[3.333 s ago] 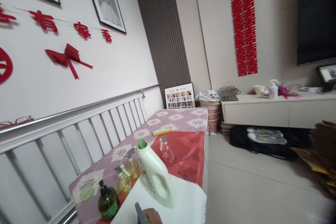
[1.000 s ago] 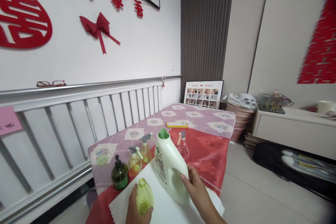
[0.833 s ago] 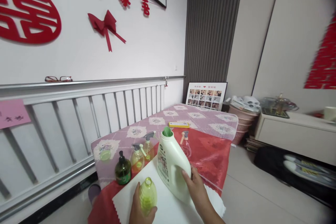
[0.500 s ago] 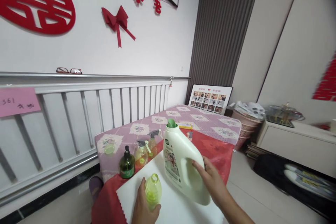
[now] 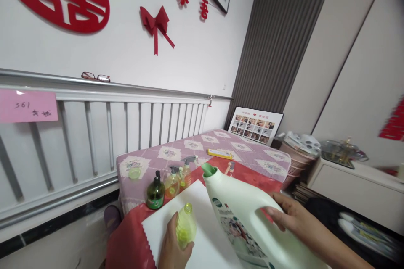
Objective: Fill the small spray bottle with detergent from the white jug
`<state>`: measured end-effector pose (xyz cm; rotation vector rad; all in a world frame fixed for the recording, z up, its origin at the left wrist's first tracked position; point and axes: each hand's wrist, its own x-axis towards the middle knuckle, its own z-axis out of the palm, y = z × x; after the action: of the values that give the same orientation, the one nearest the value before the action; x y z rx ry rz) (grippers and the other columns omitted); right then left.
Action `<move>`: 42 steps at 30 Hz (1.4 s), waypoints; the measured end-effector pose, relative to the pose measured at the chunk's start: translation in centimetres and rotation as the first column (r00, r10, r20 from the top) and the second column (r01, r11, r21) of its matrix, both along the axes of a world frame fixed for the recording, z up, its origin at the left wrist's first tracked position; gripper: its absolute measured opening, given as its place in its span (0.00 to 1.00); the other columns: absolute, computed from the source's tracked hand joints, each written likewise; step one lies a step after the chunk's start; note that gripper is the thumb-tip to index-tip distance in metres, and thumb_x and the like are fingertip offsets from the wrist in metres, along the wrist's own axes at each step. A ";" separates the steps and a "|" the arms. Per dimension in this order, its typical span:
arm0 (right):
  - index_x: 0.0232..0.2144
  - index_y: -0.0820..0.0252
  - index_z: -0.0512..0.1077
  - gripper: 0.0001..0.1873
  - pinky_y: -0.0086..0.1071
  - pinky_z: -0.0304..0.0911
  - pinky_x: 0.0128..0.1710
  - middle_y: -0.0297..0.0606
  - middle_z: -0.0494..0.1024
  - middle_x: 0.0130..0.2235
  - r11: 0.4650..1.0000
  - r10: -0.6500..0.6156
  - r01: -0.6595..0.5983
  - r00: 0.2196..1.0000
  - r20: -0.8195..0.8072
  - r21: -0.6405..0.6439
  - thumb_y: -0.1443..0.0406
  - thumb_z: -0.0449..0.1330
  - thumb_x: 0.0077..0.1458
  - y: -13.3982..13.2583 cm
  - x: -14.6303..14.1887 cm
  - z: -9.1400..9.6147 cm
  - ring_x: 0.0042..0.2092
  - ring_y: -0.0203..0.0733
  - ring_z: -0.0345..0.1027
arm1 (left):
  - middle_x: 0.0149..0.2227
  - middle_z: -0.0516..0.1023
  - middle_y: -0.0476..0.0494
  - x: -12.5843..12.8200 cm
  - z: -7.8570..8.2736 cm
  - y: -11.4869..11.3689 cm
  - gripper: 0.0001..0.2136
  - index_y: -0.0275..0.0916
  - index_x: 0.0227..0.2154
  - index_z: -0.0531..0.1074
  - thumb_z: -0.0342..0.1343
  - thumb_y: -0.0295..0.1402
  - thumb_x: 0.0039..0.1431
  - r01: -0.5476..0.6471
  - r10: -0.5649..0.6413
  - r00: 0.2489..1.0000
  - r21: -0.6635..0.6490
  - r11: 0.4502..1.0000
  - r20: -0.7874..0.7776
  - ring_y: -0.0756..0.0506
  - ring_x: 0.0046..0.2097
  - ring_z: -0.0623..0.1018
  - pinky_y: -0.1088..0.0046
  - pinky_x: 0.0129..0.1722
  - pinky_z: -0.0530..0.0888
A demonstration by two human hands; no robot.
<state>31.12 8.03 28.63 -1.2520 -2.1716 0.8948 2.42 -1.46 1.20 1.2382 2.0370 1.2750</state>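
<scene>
My left hand (image 5: pixel 172 247) is wrapped round a small yellow-green bottle (image 5: pixel 185 226) with an open neck, standing on a white cloth (image 5: pixel 176 201). My right hand (image 5: pixel 292 217) grips the handle side of a large white detergent jug (image 5: pixel 249 218) with a green spout. The jug is lifted off the table and tilted left, its spout above and right of the small bottle's neck.
A dark green pump bottle (image 5: pixel 155 187), two yellow spray bottles (image 5: pixel 176 176), a clear spray bottle (image 5: pixel 229 168), a green lid (image 5: pixel 134 172) and a yellow flat box (image 5: pixel 219 154) sit on the table's patterned cover (image 5: pixel 189 149). A white railing (image 5: pixel 94 122) runs on the left. A photo frame (image 5: pixel 255 124), baskets and a low cabinet (image 5: pixel 353 185) stand on the right.
My right hand has lifted the white jug off the cloth and tilted it toward the small bottle. My left hand has kept hold of the small bottle. The view has swung left.
</scene>
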 end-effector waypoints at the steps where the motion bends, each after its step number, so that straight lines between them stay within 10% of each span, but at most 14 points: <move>1: 0.27 0.53 0.74 0.27 0.33 0.57 0.27 0.31 0.68 0.23 1.000 0.015 -0.014 1.000 0.018 -0.019 0.38 0.62 0.48 0.0 0.1 0.2 0.26 0.40 0.59 | 0.72 0.62 0.29 -0.1 -0.1 0.1 0.45 0.31 0.69 0.45 0.56 0.32 0.47 0.011 -0.011 1.000 0.000 1.000 0.003 0.39 0.72 0.64 0.66 0.72 0.63; 17: 0.39 0.55 0.81 0.24 0.27 0.59 0.23 0.39 0.81 0.35 0.966 0.238 -0.213 0.956 0.174 -0.150 0.43 0.66 0.52 -1.5 -0.6 2.6 0.32 0.42 0.69 | 0.71 0.64 0.31 0.4 1.8 -0.8 0.45 0.31 0.69 0.49 0.57 0.29 0.46 0.002 -0.003 1.000 0.060 0.998 0.017 0.39 0.71 0.66 0.66 0.71 0.63; 42: 0.28 0.54 0.81 0.24 0.37 0.69 0.32 0.42 0.84 0.33 0.975 0.190 -0.220 0.876 0.443 0.018 0.40 0.67 0.47 -0.4 -4.4 5.2 0.36 0.54 0.76 | 0.71 0.64 0.34 -0.1 1.5 -0.6 0.45 0.35 0.69 0.52 0.59 0.29 0.45 0.048 -0.049 0.999 0.039 0.998 0.021 0.39 0.72 0.64 0.68 0.71 0.61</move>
<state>26.71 7.59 33.81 -1.3042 -2.7087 0.6515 2.34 -2.03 2.73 1.2776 1.9633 1.3057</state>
